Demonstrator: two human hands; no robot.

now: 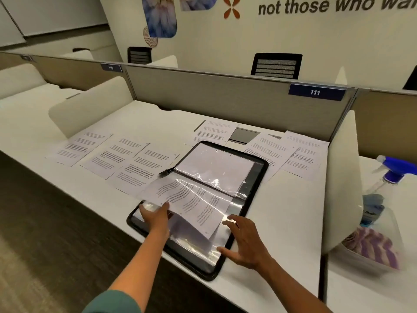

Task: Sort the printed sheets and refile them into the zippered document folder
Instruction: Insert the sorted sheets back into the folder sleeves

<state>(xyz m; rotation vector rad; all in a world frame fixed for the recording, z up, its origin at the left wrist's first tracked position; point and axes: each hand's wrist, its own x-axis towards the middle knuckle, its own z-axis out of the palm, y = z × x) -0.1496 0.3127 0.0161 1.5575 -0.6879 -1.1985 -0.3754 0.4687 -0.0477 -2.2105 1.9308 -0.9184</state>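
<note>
A black zippered document folder lies open on the white desk, with clear plastic sleeves on both halves. My left hand holds the near edge of a printed sheet that lies at a slant over the near half, partly under the shiny sleeve. My right hand rests with spread, straight fingers on the near sleeve's right edge. Three printed sheets lie in a row to the folder's left. More sheets lie behind and to its right.
A grey partition marked 111 closes the desk's back, and white side dividers stand on either side. A blue spray bottle and a tub holding a purple cloth sit on the neighbouring desk at right. The desk's front edge runs below the folder.
</note>
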